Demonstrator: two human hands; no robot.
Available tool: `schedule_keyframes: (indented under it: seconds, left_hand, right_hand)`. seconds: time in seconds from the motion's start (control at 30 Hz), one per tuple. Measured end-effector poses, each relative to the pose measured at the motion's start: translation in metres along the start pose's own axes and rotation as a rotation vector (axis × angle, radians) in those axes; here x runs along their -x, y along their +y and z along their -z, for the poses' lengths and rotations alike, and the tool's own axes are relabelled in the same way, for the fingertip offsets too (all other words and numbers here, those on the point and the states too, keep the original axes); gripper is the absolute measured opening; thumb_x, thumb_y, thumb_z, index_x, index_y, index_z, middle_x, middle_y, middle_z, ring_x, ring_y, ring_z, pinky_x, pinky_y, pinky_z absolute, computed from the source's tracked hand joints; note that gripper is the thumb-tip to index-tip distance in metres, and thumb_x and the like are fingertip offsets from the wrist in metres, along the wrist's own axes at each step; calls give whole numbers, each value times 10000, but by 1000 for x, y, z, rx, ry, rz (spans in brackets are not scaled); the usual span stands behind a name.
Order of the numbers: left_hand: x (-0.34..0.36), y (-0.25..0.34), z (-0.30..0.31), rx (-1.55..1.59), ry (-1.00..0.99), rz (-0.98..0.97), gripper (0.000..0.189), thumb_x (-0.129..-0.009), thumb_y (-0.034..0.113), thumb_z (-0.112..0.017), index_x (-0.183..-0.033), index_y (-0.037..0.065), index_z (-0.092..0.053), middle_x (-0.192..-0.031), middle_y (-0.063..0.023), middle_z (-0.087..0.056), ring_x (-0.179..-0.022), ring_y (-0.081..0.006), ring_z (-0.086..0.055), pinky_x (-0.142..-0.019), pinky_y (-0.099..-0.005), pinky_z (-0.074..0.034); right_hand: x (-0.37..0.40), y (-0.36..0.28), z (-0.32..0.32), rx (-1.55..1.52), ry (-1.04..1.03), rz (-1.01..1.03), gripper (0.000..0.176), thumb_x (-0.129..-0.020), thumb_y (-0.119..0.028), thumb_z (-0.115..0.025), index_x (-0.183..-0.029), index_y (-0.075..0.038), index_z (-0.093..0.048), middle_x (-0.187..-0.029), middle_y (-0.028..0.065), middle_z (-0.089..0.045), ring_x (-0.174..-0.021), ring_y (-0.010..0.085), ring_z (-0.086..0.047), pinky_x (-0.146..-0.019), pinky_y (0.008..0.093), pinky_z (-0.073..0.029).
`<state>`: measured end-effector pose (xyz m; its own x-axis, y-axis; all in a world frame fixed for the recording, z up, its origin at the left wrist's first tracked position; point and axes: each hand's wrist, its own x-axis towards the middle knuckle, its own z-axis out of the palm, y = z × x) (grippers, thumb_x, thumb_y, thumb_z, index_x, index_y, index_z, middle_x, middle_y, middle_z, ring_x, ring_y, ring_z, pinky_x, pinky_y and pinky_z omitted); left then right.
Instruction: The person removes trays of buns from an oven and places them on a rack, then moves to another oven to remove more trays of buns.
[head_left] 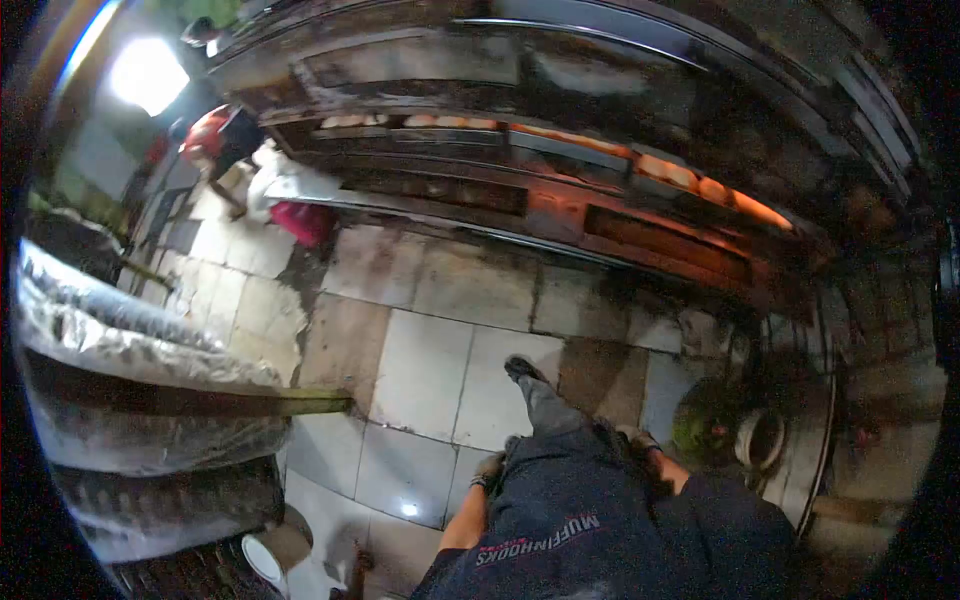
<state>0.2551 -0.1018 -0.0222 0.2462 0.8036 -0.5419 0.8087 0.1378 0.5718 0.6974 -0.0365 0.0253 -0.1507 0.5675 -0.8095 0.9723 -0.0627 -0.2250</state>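
My left hand (pixel 489 469), which looks gloved, hangs beside my dark trousers at the left of my body. Its fingers are too small and dim to read. On the other side, my right hand (pixel 642 443) is close to my hip, partly lost in shadow, and its fingers do not show clearly. I can make out nothing held in either hand. Between them is my dark shirt (pixel 560 510) with printed lettering. One shoe (pixel 520 368) is stretched forward on the floor tiles (pixel 420 350).
A long oven (pixel 560 205) with glowing openings and a row of bread-like pieces (pixel 668 172) runs ahead. Plastic-covered stacks (pixel 150 330) and a wooden beam (pixel 320 401) stand left, above a pale bucket (pixel 275 553). A person (pixel 215 138) bends near a magenta bag (pixel 303 222).
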Motion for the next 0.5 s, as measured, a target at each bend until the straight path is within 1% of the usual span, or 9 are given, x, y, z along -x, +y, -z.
schedule_keyframes:
  seconds: [0.03, 0.07, 0.1, 0.2, 0.33, 0.4, 0.43, 0.47, 0.5]
  left_hand:
    - [3, 9, 3, 7, 16, 41, 337, -837, 204, -496, -1147, 86, -557, -1014, -190, -630, -932, -368, -598, -772, -460, -470]
    - [14, 38, 34, 204, -34, 269, 311, -797, 165, -550, -1091, 70, -576, -968, -200, -631, -915, -376, -595, -776, -470, -471]
    - [18, 34, 34, 9, 51, 215, 279, -793, 159, -568, -1054, 61, -584, -950, -198, -628, -894, -380, -594, -772, -482, -473]
    - [11, -9, 18, 274, 103, 262, 269, -799, 132, -588, -1060, 67, -583, -933, -179, -629, -808, -325, -621, -694, -416, -503]
    - [31, -8, 47, 548, 52, 568, 303, -849, 211, -542, -1095, 39, -577, -840, -161, -633, -730, -230, -626, -598, -356, -512]
    - [41, -15, 49, 809, 173, 736, 321, -860, 233, -517, -1102, 29, -576, -846, -153, -622, -734, -212, -613, -606, -351, -512]
    - [38, -14, 52, 1090, 232, 961, 353, -837, 227, -555, -1120, 16, -553, -884, -154, -629, -761, -217, -616, -623, -367, -516]
    - [41, -55, 30, 810, 155, 758, 435, -761, 182, -662, -1143, 21, -534, -936, -162, -633, -795, -252, -621, -666, -391, -522]
    - [34, -39, 39, 859, 165, 788, 450, -735, 172, -684, -1134, 26, -538, -946, -167, -633, -815, -267, -621, -680, -395, -521]
  right_hand:
    - [23, 26, -13, -17, -53, -92, 294, -925, -191, -409, -1076, -8, -583, -1118, 200, -569, -1015, 367, -547, -880, 484, -404]
    - [40, 51, -20, -31, -91, -177, 293, -926, -183, -410, -1098, -7, -568, -1137, 199, -561, -1019, 366, -549, -883, 478, -409]
    - [52, 69, -20, -41, -102, -247, 294, -926, -176, -411, -1121, -6, -553, -1157, 197, -552, -1023, 366, -550, -886, 471, -413]
    - [36, 103, 26, 34, 24, -342, 314, -928, -153, -414, -1188, -4, -508, -1216, 193, -527, -1035, 364, -555, -894, 451, -426]
    - [-42, 111, 184, 259, 456, -264, 369, -930, -123, -418, -1277, -1, -448, -1294, 186, -493, -1051, 361, -562, -905, 425, -444]
    - [-77, 102, 273, 219, 672, -205, 351, -931, -124, -421, -1260, -2, -449, -1267, 182, -495, -1020, 348, -568, -880, 415, -454]
    - [-91, 98, 313, 163, 787, -164, 318, -931, -132, -424, -1220, -4, -464, -1220, 179, -506, -985, 337, -571, -851, 413, -459]
    - [-106, 95, 352, 127, 876, -119, 287, -932, -141, -427, -1180, -6, -480, -1173, 176, -517, -950, 325, -575, -823, 410, -465]
    - [-121, 96, 388, 103, 954, -80, 259, -932, -149, -430, -1140, -8, -495, -1126, 173, -528, -915, 314, -579, -795, 408, -471]
